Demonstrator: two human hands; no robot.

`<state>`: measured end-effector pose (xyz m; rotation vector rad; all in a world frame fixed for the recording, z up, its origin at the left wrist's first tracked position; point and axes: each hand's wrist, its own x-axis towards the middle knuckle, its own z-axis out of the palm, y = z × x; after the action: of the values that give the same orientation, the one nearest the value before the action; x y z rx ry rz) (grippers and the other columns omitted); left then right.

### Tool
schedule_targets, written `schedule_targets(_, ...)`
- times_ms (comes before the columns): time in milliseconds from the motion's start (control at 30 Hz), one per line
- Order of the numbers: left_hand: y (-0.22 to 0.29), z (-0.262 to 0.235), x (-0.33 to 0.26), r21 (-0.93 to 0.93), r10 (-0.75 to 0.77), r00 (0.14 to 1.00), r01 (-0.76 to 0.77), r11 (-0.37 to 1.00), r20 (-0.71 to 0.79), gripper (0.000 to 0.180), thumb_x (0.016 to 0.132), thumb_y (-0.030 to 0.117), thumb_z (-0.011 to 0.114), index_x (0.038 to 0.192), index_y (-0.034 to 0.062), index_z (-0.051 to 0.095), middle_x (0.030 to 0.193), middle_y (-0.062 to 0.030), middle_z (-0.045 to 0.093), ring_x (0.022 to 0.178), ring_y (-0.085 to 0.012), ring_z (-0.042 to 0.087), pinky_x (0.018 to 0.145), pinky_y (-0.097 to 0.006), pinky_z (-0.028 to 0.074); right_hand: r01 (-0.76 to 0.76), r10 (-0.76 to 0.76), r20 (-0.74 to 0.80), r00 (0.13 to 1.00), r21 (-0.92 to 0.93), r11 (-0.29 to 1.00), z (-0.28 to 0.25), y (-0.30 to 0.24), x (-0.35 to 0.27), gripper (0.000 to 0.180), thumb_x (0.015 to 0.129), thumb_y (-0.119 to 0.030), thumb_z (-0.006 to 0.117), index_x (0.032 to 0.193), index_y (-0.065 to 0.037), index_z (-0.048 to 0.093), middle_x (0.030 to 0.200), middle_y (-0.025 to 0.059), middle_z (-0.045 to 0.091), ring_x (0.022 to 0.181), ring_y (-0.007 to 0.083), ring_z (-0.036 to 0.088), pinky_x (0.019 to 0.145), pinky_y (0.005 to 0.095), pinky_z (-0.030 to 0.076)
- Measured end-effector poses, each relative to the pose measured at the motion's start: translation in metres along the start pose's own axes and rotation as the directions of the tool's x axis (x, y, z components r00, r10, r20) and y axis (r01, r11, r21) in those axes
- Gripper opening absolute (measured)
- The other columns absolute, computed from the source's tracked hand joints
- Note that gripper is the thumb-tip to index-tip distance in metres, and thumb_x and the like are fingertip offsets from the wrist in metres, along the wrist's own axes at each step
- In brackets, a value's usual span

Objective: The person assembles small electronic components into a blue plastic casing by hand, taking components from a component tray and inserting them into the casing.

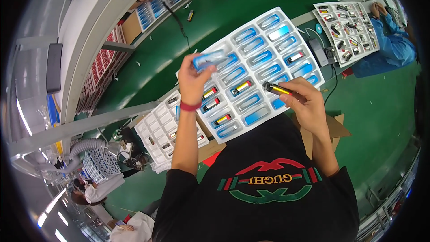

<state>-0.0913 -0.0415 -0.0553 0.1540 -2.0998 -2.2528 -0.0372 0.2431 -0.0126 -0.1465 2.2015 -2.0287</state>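
So we're maybe a third through: our left hand (193, 80) is pinching a blue clear sleeve (209, 59) above the white tray (233, 40), our right hand (304, 101) is closed around a yellow stick (278, 89) at its near edge. Four or five pockets hold sticks; most show only blue liners.

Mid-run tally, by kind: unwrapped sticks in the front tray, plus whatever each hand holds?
Unwrapped cylindrical sticks in the white moulded plastic tray: 5
Yellow-and-black stick in the right hand: 1
Shiny blue foil pouch in the left hand: 1
Total: 7
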Motion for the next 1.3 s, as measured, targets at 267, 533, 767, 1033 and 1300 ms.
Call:
schedule_targets(267, 0.025, 0.026, -0.093, -0.030, 0.102, 0.995, -0.102, 0.994, 0.000, 0.040, 0.072, -0.017, 0.067, 0.106, -0.0014, 0.052, 0.114, -0.0190, 0.059, 0.102, -0.0224, 0.062, 0.083, -0.029, 0.054, 0.344, -0.326, 0.180, 0.928, -0.078, 0.936, 0.049, -0.034, 0.030, 0.016, 0.080, 0.000, 0.068, 0.096, 0.002, 0.066, 0.083, 0.0093, 0.063, 0.066, 0.0145, 0.059, 0.058, 0.0241, 0.046)
schedule_targets(533, 0.026, 0.026, -0.119, -0.134, -0.005, 0.997, -0.006, 0.991, -0.078, 0.037, 0.074, -0.012, 0.069, 0.105, -0.0002, 0.053, 0.115, -0.0158, 0.060, 0.103, -0.0204, 0.062, 0.082, -0.028, 0.054, 0.279, -0.221, 0.322, 0.921, -0.144, 0.949, 0.078, -0.036, 0.026, 0.014, 0.081, -0.003, 0.068, 0.094, 0.001, 0.067, 0.080, 0.0087, 0.062, 0.060, 0.0165, 0.056, 0.052, 0.0260, 0.044)
schedule_targets(767, 0.021, 0.027, -0.124, -0.128, 0.018, 0.993, -0.033, 0.991, -0.118, 0.037, 0.075, -0.013, 0.067, 0.106, -0.0002, 0.052, 0.118, -0.0168, 0.059, 0.103, -0.0197, 0.062, 0.082, -0.028, 0.054, 0.362, -0.295, 0.228, 0.928, -0.366, 0.857, 0.094, -0.035, 0.015, 0.032, 0.069, -0.009, 0.080, 0.093, -0.002, 0.060, 0.088, 0.0080, 0.056, 0.066, 0.0143, 0.056, 0.053, 0.0255, 0.046)
schedule_targets(1033, 0.021, 0.025, -0.120, -0.160, 0.123, 0.986, -0.140, 0.977, -0.115, 0.037, 0.074, -0.015, 0.067, 0.104, -0.0013, 0.051, 0.117, -0.0221, 0.058, 0.107, -0.0239, 0.060, 0.086, -0.031, 0.053, 0.064, -0.048, 0.087, 0.995, -0.189, 0.980, 0.100, -0.023, 0.013, 0.059, 0.064, -0.013, 0.084, 0.110, -0.001, 0.049, 0.097, 0.0109, 0.049, 0.056, 0.0126, 0.052, 0.050, 0.0255, 0.046)
schedule_targets(1300, 0.017, 0.034, -0.123, -0.218, 0.061, 0.960, -0.124, 0.968, -0.275, 0.039, 0.074, -0.014, 0.068, 0.106, -0.0016, 0.049, 0.119, -0.0222, 0.056, 0.106, -0.0235, 0.060, 0.086, -0.031, 0.053, 0.417, -0.441, -0.024, 0.897, -0.288, 0.862, 0.102, -0.017, 0.011, 0.033, 0.067, -0.007, 0.080, 0.094, -0.001, 0.061, 0.090, 0.0086, 0.054, 0.060, 0.0132, 0.056, 0.047, 0.0236, 0.044)
